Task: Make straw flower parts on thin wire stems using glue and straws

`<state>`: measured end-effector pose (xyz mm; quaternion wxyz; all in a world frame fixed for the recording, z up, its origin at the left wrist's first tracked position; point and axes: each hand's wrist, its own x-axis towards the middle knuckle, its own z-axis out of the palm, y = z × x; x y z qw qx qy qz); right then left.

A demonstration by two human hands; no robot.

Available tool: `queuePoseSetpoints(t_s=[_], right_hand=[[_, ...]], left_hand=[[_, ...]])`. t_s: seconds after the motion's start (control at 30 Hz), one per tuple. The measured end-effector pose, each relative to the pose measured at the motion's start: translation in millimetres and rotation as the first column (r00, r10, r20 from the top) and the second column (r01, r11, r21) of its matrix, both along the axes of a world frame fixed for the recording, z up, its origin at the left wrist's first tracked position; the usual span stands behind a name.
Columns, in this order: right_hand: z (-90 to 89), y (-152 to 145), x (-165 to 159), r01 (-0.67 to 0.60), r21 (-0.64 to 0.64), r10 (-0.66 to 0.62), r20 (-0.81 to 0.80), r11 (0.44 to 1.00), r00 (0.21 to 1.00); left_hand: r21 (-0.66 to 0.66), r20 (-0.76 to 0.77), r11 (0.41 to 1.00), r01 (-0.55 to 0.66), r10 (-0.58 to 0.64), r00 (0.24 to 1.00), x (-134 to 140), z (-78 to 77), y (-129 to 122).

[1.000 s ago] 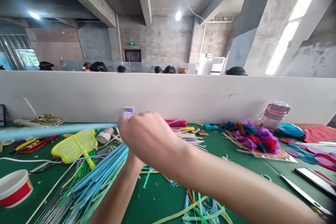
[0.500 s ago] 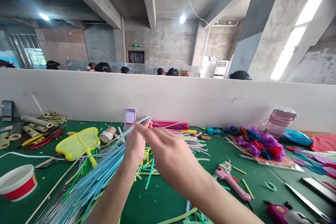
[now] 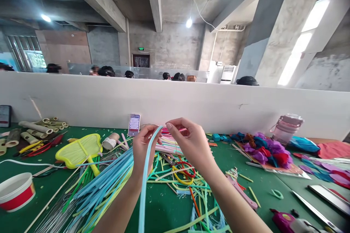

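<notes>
My left hand [image 3: 143, 149] pinches the top end of a long light-blue strip [image 3: 144, 178] that hangs down toward me. My right hand [image 3: 191, 143] is raised just to its right, thumb and forefinger closed near the strip's tip; whether they touch it I cannot tell. Below both hands lies a tangle of coloured strips [image 3: 180, 176] on the green table [image 3: 161, 204]. A fan of blue strips [image 3: 101, 185] spreads out at lower left.
A phone [image 3: 134, 125] leans on the white partition [image 3: 175, 102]. A yellow leaf-shaped piece [image 3: 79, 150], a red-and-white tub [image 3: 16, 191], paper rolls [image 3: 41, 125], a pink tool [image 3: 240, 191], coloured fluff [image 3: 262, 145] and a pink bottle [image 3: 287, 125] lie around. People sit beyond the partition.
My right arm has pulled back from across the view and both hands have risen. The blue strip, earlier stretched off to the left, now hangs down from my left fingers.
</notes>
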<state>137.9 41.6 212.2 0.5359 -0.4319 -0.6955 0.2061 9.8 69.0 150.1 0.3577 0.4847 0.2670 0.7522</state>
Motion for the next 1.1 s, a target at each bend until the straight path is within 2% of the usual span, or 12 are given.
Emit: queuePoseSetpoints(t_s=[0.13, 0.3, 0.4, 0.53, 0.63, 0.83, 1.1], right_hand=[[0.7, -2.2, 2.2, -0.003, 0.015, 0.003, 0.003, 1.000, 1.000], [3.0, 11.4, 8.1, -0.054, -0.109, 0.057, 0.026, 0.993, 0.998], [-0.2, 17.6, 10.5, -0.130, -0.195, 0.121, -0.059, 0.972, 0.991], [-5.0, 21.5, 11.9, -0.296, -0.307, 0.224, -0.247, 0.904, 0.943], [-7.0, 23.6, 11.9, -0.335, -0.340, 0.228, -0.317, 0.879, 0.921], [-12.0, 24.8, 9.4, -0.279, -0.301, 0.182, -0.313, 0.912, 0.932], [-23.1, 25.0, -4.0, -0.219, -0.143, 0.155, -0.362, 0.965, 0.919]], left_hand=[[0.030, -0.092, 0.997, -0.068, 0.070, 0.993, 1.0, -3.2, 0.5], [0.068, -0.122, 0.993, -0.101, 0.109, 0.987, 4.4, -8.2, 2.1], [0.049, -0.113, 0.995, -0.083, 0.088, 0.990, 4.6, -10.2, 3.5], [0.036, -0.111, 0.995, -0.092, 0.095, 0.989, 3.3, -6.8, 0.2], [0.043, -0.148, 0.993, -0.106, 0.112, 0.983, 3.5, -3.9, -3.1], [0.033, -0.084, 0.998, -0.051, 0.054, 0.995, 6.2, -10.1, 3.1], [-0.126, 0.161, 0.983, 0.131, -0.110, 0.981, 7.6, -4.5, 6.6]])
